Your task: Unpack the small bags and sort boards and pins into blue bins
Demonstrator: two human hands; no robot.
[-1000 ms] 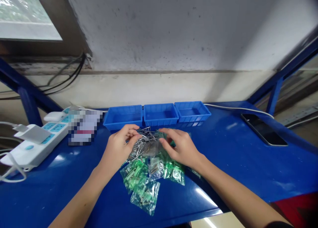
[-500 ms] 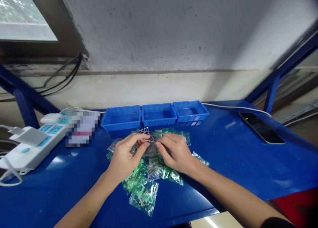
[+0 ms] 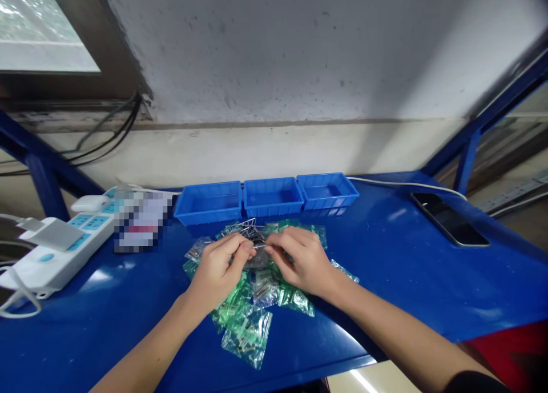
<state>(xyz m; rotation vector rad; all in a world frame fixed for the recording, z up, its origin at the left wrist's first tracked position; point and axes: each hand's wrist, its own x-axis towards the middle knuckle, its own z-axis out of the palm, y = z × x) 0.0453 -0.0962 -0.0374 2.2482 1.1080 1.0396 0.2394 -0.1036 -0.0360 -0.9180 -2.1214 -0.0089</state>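
Note:
A thin silvery metal pin [image 3: 260, 246] spans the small gap between my two hands. My left hand [image 3: 222, 267] pinches its left end between thumb and index finger. The fingertips of my right hand [image 3: 305, 261] are closed at its other end. Just behind the hands lies a loose heap of similar metal pins [image 3: 251, 228]. Under and around them spread several small plastic bags [image 3: 248, 337], green-tinted and clear, with small metal pieces inside. A dark grey surface [image 3: 258, 260] shows partly below the pin; what it is I cannot make out.
Three blue bins, left [image 3: 209, 203], middle [image 3: 273, 197] and right [image 3: 327, 191], line the back of the blue table [image 3: 398, 279]. A white power strip [image 3: 64, 250] and a blurred-out item [image 3: 143, 221] are at left. At right lies a dark phone [image 3: 449, 219].
The pin between my hands now lies nearly level and in line with both fingertips. My left fingers have closed further around it. The bags and bins stay in place.

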